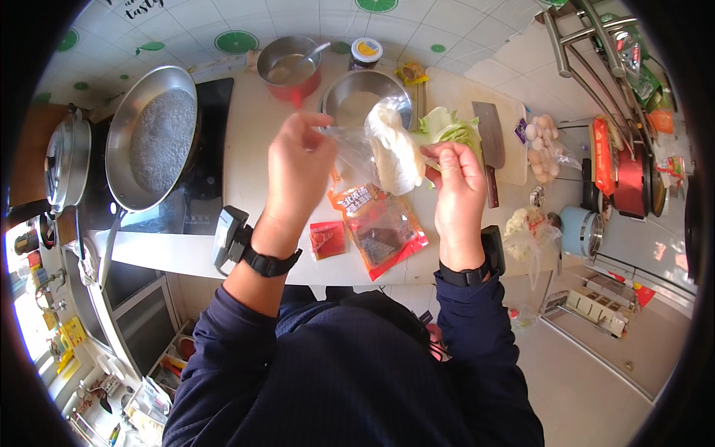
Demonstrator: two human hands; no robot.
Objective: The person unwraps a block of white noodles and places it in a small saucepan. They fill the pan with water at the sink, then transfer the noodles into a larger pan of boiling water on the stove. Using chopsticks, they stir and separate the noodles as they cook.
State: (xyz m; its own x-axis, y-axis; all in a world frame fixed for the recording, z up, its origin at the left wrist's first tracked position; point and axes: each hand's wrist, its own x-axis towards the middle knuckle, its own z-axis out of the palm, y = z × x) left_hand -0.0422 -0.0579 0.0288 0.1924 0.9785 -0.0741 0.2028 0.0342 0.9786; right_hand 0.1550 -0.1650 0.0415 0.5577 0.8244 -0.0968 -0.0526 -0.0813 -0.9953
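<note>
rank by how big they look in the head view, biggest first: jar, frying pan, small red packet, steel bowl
1. Frying pan
2. Steel bowl, though partly covered
3. Small red packet and jar: too alike to rank

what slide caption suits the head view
Left hand and right hand hold a clear bag of pale food above the counter, near greens and knife.

Navy sleeves (478, 335), black wristbands (463, 277) with boxy modules (230, 232), navy top (357, 380), perhaps faintly ribbed.
</note>
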